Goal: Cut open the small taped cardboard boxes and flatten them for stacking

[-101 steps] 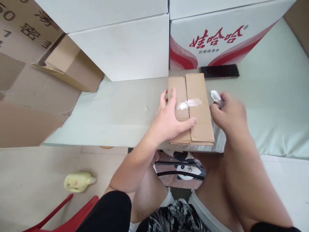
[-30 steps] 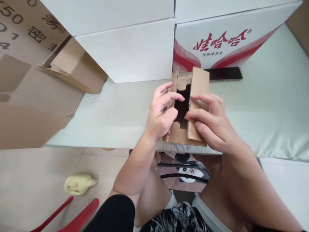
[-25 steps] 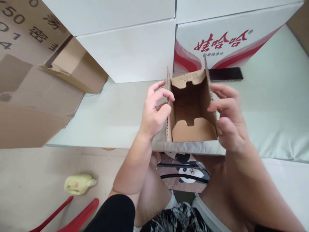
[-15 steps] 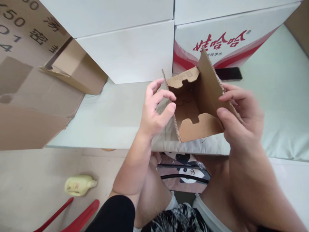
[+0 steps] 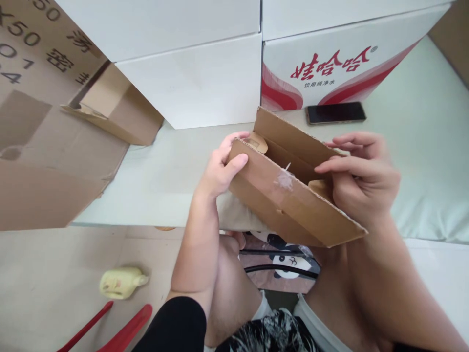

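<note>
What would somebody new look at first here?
Probably the open brown cardboard box, tilted in the middle, with the left hand gripping one end and the right hand at the other. Behind it, big red writing stands out on a white box, with a black phone lying just in front. Then there's the yellow bottle lying on the floor, lower left.

Past the near edge of the green-covered surface (image 5: 164, 181), I see the left forearm (image 5: 194, 249) slanting up to a fairly straight wrist, the left hand (image 5: 216, 171) clamped, thumb on the near side, fingers partly hidden. The right forearm (image 5: 403, 264) slants in opposite; the right hand (image 5: 366, 181), slightly blurred, has loosely bent fingers pointing left.
</note>
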A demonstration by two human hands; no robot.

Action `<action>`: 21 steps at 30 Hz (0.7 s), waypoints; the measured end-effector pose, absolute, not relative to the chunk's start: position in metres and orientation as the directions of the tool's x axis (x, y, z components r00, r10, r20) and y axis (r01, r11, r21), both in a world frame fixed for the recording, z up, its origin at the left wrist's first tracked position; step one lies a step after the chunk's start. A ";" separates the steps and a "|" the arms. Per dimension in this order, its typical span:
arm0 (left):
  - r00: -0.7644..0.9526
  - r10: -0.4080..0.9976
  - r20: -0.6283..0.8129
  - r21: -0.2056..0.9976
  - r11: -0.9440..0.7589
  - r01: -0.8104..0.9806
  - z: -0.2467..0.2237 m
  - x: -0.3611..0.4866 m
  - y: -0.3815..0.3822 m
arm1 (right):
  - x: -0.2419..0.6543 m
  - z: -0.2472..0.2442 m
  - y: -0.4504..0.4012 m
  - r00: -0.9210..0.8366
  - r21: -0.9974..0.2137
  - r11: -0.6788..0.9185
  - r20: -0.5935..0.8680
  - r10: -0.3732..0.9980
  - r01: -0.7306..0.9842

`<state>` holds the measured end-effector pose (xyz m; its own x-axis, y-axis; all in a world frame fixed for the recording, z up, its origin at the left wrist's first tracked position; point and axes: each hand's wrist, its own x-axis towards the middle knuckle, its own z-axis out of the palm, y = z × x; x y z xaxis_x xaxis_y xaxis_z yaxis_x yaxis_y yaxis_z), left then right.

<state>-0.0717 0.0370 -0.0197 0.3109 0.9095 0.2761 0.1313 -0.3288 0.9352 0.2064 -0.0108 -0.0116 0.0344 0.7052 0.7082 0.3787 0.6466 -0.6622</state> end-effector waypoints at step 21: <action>0.410 0.833 0.371 0.809 -0.507 0.298 -0.008 -0.074 0.023 | 0.209 0.008 -0.028 -0.312 -0.645 0.578 0.489 0.815 0.499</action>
<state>-0.0742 0.0234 -0.0083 0.4103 0.8333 0.3706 0.2983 -0.5066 0.8089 0.2089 -0.0275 0.0081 -0.3118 0.8146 0.4891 0.4989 0.5785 -0.6454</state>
